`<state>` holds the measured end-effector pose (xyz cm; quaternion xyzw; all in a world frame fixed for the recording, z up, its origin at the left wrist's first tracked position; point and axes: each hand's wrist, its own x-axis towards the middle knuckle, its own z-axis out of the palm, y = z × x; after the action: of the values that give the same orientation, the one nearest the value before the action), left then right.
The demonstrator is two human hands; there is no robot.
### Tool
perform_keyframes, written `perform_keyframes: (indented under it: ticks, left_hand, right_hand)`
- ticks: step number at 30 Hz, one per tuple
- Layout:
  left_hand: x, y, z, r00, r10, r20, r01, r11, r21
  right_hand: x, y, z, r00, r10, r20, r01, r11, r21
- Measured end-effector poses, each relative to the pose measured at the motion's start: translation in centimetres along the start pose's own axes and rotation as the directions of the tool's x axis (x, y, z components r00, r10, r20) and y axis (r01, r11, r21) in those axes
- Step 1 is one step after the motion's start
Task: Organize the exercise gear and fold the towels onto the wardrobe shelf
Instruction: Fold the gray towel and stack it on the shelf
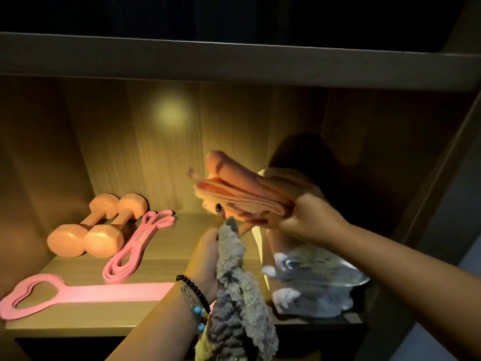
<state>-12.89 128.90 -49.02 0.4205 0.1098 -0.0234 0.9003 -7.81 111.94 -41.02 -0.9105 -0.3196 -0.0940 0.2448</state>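
Shelf [78,324]: I see pink dumbbells [96,227] and resistance bands [135,246] at left.
Left hand [205,259]: grip pinches a fuzzy grey towel [234,295].
Right hand [309,217]: grip clamps a folded orange towel [234,186] above a grey towel pile [312,277].

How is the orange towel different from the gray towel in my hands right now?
The orange towel is folded into flat layers; the gray towel hangs loose and unfolded. The right hand holds the orange towel up above the shelf; the left hand grips the gray towel, which trails below the shelf edge. The orange one looks smooth, the gray one shaggy. Each is held in one hand.
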Motion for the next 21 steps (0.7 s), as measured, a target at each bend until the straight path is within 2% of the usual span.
perform_keyframes:
  ticks: [2,5,7,10,12,14,17,19,21]
  left_hand:
    - [-0.5,0.4,-1.7,0.998,0.05,0.05,-0.045,0.994,-0.102]
    - [-1.7,1.1,-3.8,0.989,0.09,0.115,-0.083,0.995,-0.062]
    - [-1.9,1.3,-5.1,0.991,0.091,0.094,-0.092,0.996,0.0]
    - [-1.3,1.8,-7.2,0.996,0.089,-0.018,-0.089,0.996,-0.006]
    - [-0.8,2.2,-8.5,0.992,0.114,-0.061,-0.114,0.993,-0.002]
    - [-0.2,2.4,-9.5,0.983,0.164,-0.077,-0.162,0.986,0.034]
    - [0.4,2.7,-10.4,0.986,0.143,-0.082,-0.136,0.987,0.083]
    - [0.8,2.9,-11.5,0.993,0.109,-0.051,-0.107,0.994,0.033]
    - [1.4,2.8,-12.5,0.996,0.073,-0.045,-0.073,0.997,-0.002]
  right_hand:
    - [-0.4,-0.6,1.6,0.998,-0.068,0.019,0.069,0.997,-0.047]
    - [-0.3,-1.8,3.7,0.939,-0.345,0.009,0.339,0.917,-0.209]
    - [0.0,-1.8,5.7,0.88,-0.467,0.084,0.47,0.833,-0.293]
    - [1.1,-2.2,8.0,0.848,-0.503,0.168,0.526,0.758,-0.385]
    - [1.6,-2.9,9.5,0.848,-0.477,0.231,0.529,0.728,-0.437]
    - [2.3,-3.9,11.0,0.88,-0.394,0.266,0.475,0.755,-0.453]
    - [3.0,-5.8,13.7,0.939,-0.209,0.275,0.316,0.84,-0.441]
    - [3.8,-6.1,15.4,0.968,-0.13,0.214,0.216,0.866,-0.451]
    - [4.7,-5.5,16.6,0.977,-0.196,0.082,0.212,0.883,-0.418]
